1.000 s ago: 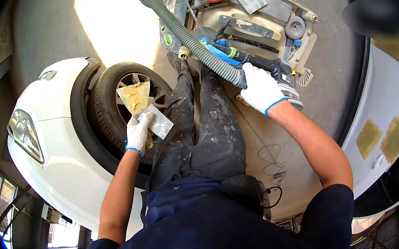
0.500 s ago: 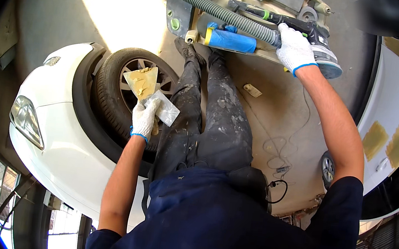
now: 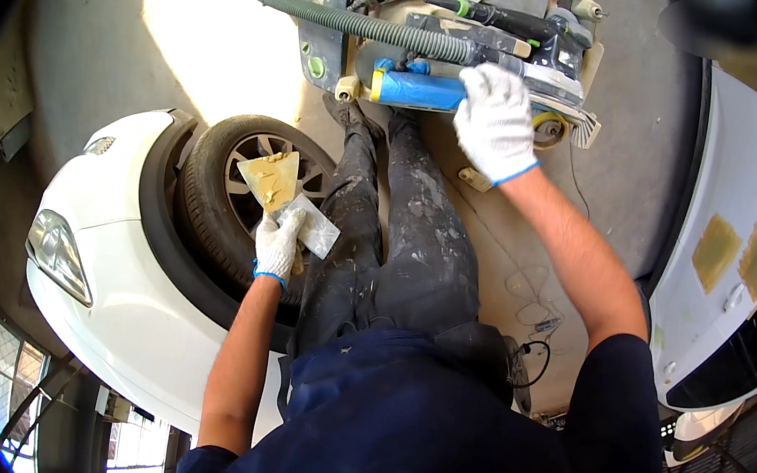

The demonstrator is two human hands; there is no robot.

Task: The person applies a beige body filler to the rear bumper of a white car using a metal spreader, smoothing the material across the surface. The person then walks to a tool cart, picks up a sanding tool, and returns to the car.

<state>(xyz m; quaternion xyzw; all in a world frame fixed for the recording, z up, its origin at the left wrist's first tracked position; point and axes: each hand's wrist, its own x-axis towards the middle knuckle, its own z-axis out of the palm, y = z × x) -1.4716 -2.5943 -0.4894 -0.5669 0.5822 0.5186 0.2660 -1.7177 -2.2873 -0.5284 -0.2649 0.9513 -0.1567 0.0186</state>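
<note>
The left hand [image 3: 276, 245] had its grip closed on a putty-laden spreader [image 3: 270, 180] and a grey plate [image 3: 314, 229], held above the wheel [image 3: 247, 156]. The right hand [image 3: 498, 124] hung, fingers curled, by the blue roll [image 3: 418, 91] on the worktop [image 3: 313, 45]; whether its grip touched anything was unclear. Beyond lay the hosed sander [image 3: 559, 58]. Placing it seemed the step in hand; the next move likely called for steady putty.

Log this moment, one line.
left hand: holds putty-smeared plate, grey plate | right hand: near blue roll | sander: on cart
</note>
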